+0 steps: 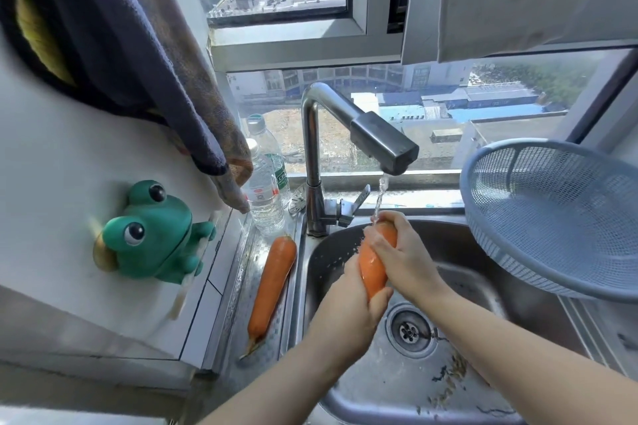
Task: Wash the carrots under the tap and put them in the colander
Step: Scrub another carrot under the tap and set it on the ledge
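I hold a wet orange carrot (372, 266) over the steel sink (459, 252), under the stream of water falling from the tap (383, 140). My left hand (352, 304) grips its lower end from below. My right hand (404, 252) wraps round its upper end, where the water lands. A second carrot (272, 286) lies lengthwise on the ribbed ledge to the left of the sink. The blue mesh colander (559, 214) stands at the right of the sink, tilted, with nothing visible in it.
Two plastic water bottles (266, 193) stand behind the tap base. A green frog holder (155, 235) sticks to the left wall, and dark towels (138, 55) hang above it. The sink drain (411, 329) is open, with scraps near it. A window sill runs behind.
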`<state>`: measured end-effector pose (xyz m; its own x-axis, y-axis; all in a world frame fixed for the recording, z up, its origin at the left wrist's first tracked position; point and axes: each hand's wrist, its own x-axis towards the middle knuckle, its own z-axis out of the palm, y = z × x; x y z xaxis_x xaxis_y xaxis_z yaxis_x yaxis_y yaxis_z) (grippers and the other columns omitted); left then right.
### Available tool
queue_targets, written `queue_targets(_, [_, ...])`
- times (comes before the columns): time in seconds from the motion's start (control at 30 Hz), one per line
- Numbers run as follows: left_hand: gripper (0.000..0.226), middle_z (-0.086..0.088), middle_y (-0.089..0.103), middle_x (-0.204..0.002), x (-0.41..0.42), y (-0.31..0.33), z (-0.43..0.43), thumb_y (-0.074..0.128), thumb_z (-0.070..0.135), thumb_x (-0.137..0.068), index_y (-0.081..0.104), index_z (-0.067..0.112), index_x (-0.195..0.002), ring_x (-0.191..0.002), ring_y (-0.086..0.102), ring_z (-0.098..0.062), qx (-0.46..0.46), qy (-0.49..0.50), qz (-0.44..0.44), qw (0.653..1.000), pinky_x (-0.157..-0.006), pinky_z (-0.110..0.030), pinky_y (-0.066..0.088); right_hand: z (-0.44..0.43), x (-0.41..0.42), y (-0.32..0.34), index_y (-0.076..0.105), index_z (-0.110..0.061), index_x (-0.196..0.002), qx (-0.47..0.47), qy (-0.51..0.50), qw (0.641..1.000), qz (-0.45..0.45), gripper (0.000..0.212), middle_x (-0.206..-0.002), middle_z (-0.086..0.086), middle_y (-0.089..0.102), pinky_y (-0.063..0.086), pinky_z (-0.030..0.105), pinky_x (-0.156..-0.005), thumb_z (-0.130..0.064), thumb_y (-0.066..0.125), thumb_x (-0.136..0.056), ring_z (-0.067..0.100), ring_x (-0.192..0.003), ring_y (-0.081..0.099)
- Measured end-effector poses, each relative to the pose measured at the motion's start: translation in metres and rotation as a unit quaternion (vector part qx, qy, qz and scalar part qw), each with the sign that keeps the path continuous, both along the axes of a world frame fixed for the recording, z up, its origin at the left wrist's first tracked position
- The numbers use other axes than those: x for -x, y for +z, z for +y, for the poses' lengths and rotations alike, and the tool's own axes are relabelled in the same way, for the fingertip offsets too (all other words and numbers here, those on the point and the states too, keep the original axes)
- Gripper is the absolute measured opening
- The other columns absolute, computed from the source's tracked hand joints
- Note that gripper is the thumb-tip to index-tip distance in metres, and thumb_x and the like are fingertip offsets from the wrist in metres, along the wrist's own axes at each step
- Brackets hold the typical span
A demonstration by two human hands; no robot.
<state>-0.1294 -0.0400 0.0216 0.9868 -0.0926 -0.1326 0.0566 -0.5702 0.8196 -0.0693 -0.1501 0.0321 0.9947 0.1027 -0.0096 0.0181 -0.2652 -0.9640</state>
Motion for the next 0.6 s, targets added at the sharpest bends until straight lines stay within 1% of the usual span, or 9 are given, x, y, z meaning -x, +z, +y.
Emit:
queue_targets(0.07, [0.034,0.010,0.059,-0.086,-0.001,0.001,0.000,0.055,0.040,-0.094,0.037,0.031,-0.122,-0.065,0.056,-0.005,0.031,0.004,0.014,0.999,-0.064,-0.026,0.050,0.004,-0.001,-0.002,0.055,-0.025,-0.092,-0.061,-0.047,0.997,-0.007,0.016,-0.085,-0.008,0.059,0.042,0.003,-0.061,-0.015,0.045,-0.100,0.004,-0.075,0.057])
queue_targets(0.17, [0.037,0.001,0.060,-0.085,-0.007,0.003,0.002,0.052,0.042,-0.095,0.037,0.023,-0.122,-0.057,0.061,-0.007,0.129,0.033,0.090,0.987,-0.052,-0.024,0.048,0.007,0.000,-0.002,0.057,-0.022,-0.086,-0.134,-0.078,0.987,0.037,0.031,-0.081,0.002,0.063,0.050,0.015,-0.059,-0.018,0.033,-0.104,0.004,-0.068,0.061])
queue_targets(0.23, [0.038,-0.003,0.062,-0.086,-0.011,0.005,0.002,0.048,0.044,-0.096,0.038,0.017,-0.122,-0.059,0.064,-0.011,0.231,0.064,0.149,0.960,-0.049,-0.023,0.047,0.010,0.003,-0.004,0.059,-0.023,-0.088,-0.167,-0.086,0.979,0.077,0.033,-0.088,0.008,0.065,0.052,0.027,-0.065,-0.023,0.031,-0.104,0.014,-0.074,0.062])
queue_targets(0.3, [0.040,-0.006,0.065,-0.079,-0.014,0.011,0.000,0.046,0.045,-0.097,0.045,0.010,-0.116,-0.057,0.063,-0.015,0.332,0.076,0.200,0.919,-0.048,-0.022,0.047,0.013,0.006,-0.005,0.062,-0.018,-0.093,-0.235,-0.095,0.959,0.127,0.033,-0.091,0.011,0.069,0.053,0.033,-0.067,-0.026,0.033,-0.104,0.020,-0.076,0.065])
queue_targets(0.37, [0.047,-0.007,0.063,-0.068,-0.015,0.017,-0.002,0.044,0.050,-0.096,0.057,0.005,-0.099,-0.052,0.058,-0.014,0.380,0.078,0.243,0.889,-0.047,-0.023,0.048,0.015,0.010,-0.008,0.065,-0.017,-0.099,-0.268,-0.098,0.946,0.155,0.032,-0.094,0.011,0.072,0.054,0.036,-0.069,-0.027,0.035,-0.104,0.022,-0.080,0.067])
queue_targets(0.43, [0.061,-0.007,0.062,-0.064,-0.015,0.018,0.000,0.040,0.062,-0.092,0.063,0.005,-0.085,-0.051,0.057,-0.015,0.364,0.083,0.287,0.882,-0.048,-0.024,0.049,0.012,0.014,-0.013,0.066,-0.019,-0.098,-0.251,-0.087,0.952,0.155,0.033,-0.096,0.013,0.072,0.051,0.037,-0.069,-0.027,0.035,-0.104,0.023,-0.079,0.066])
queue_targets(0.47, [0.068,-0.008,0.062,-0.065,-0.014,0.016,0.001,0.036,0.066,-0.091,0.063,0.004,-0.086,-0.051,0.057,-0.016,0.346,0.088,0.299,0.885,-0.048,-0.025,0.048,0.009,0.015,-0.016,0.067,-0.021,-0.097,-0.237,-0.074,0.957,0.150,0.034,-0.098,0.013,0.072,0.050,0.035,-0.067,-0.027,0.034,-0.104,0.023,-0.078,0.066])
queue_targets(0.53, [0.072,-0.010,0.064,-0.066,-0.014,0.009,0.001,0.024,0.062,-0.096,0.062,0.001,-0.096,-0.049,0.059,-0.016,0.302,0.109,0.302,0.897,-0.046,-0.025,0.047,0.001,0.019,-0.019,0.065,-0.023,-0.100,-0.203,-0.029,0.969,0.139,0.031,-0.103,0.009,0.071,0.052,0.031,-0.068,-0.025,0.034,-0.103,0.021,-0.085,0.067])
queue_targets(0.6, [0.065,-0.013,0.065,-0.072,-0.014,0.006,-0.001,0.018,0.052,-0.101,0.058,0.002,-0.107,-0.048,0.060,-0.016,0.221,0.120,0.261,0.932,-0.045,-0.025,0.047,-0.001,0.024,-0.020,0.058,-0.029,-0.106,-0.154,0.026,0.979,0.132,0.016,-0.107,0.003,0.066,0.054,0.029,-0.069,-0.024,0.044,-0.100,0.019,-0.090,0.065])
